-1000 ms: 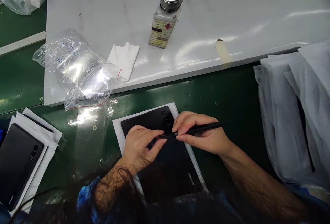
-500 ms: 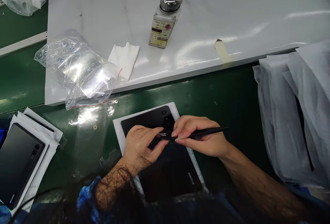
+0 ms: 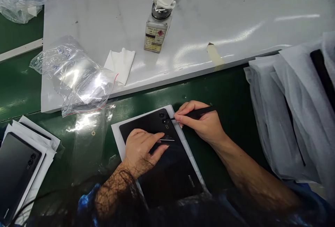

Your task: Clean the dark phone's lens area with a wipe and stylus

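Note:
A dark tablet [image 3: 172, 171] lies back up on a white sheet [image 3: 117, 128], its two camera lenses near the top right corner. My left hand [image 3: 142, 150] rests over the tablet's left part, thumb and forefinger holding a small, shiny clear film piece [image 3: 167, 138] above its surface. My right hand [image 3: 200, 120] is closed on black tweezers [image 3: 199, 112]. Their tip reaches the lower camera lens [image 3: 164, 121]; whether it touches or grips anything there is too small to tell.
On the left lies a stack of tablets [image 3: 18, 171] with white sheets. Clear plastic bags [image 3: 81, 80], a folded white cloth [image 3: 123, 63] and a labelled solvent bottle [image 3: 155, 35] are on or across the raised white board [image 3: 209, 14]. White translucent sleeves [image 3: 272, 115] hang at right.
My right hand has moved up and away from the left fingers, bringing the tweezers' tip to the camera lenses. My left hand keeps the clear film. The whole view has shifted slightly.

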Demonstrator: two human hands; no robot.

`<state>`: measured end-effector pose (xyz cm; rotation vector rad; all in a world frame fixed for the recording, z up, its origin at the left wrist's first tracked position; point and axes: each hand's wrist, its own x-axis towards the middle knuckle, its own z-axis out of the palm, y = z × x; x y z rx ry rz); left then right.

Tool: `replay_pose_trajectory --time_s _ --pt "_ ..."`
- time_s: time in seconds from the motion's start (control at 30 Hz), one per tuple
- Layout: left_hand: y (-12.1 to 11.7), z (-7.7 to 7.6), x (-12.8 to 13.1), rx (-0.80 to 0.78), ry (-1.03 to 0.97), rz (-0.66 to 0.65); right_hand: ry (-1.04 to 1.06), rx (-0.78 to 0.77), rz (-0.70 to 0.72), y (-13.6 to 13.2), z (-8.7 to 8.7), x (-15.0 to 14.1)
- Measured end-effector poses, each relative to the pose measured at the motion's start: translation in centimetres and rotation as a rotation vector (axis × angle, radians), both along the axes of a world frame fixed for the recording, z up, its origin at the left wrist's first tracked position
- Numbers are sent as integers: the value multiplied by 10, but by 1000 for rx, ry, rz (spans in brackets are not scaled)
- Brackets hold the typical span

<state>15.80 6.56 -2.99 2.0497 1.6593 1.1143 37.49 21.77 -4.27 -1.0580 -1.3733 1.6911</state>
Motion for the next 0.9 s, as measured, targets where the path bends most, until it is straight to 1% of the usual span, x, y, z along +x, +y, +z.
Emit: replay_pose_trajectory --time_s 0.23,0.4,0.6,0.73,0.8,0.9 --pt "1 -2 2 40 38 16 -80 13 2 -2 3 -3" --pt "2 0 2 67 53 13 -104 24 -5 -3 0 -3" --pt "1 1 3 59 59 17 -119 47 13 -5 -3 -2" --pt "1 1 2 54 52 18 -123 133 24 -5 -9 1" --pt "1 0 2 42 45 10 -107 230 18 -5 -13 5" --pt "0 1 1 21 42 8 -79 397 -36 -7 -21 14"
